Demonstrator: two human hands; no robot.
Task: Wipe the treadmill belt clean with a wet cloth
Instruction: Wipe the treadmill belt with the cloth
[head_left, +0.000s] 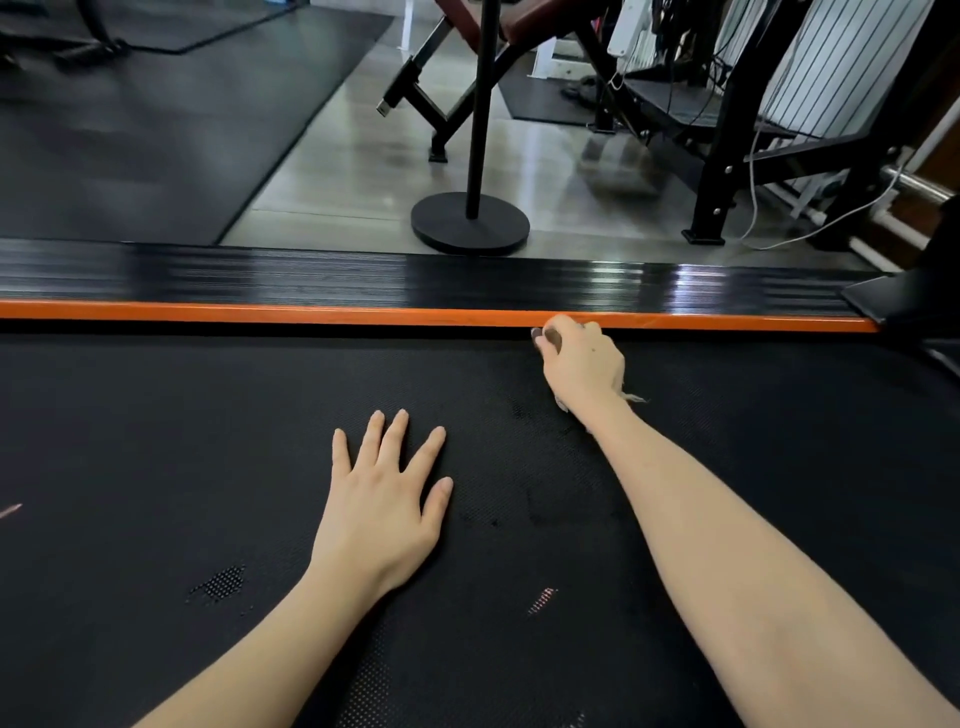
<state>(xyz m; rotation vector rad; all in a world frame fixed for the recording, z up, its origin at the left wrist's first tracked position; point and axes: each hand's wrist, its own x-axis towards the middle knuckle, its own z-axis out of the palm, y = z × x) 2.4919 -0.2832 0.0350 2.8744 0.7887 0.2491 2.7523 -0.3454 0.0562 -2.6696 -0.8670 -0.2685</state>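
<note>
the left hand (382, 499) lay flat on the treadmill belt (156, 441), palm down, its straight fingers spread and holding nothing. to its right and farther off, the right hand (582, 364) was curled around a cloth (632, 399), most of it hidden in the fist with only a frayed pale end showing by the wrist, at the belt's far edge just beside the orange strip (260, 313). the black textured belt ran lengthwise from left to right across the view, with a ribbed black side rail (260, 275) beyond the strip.
</note>
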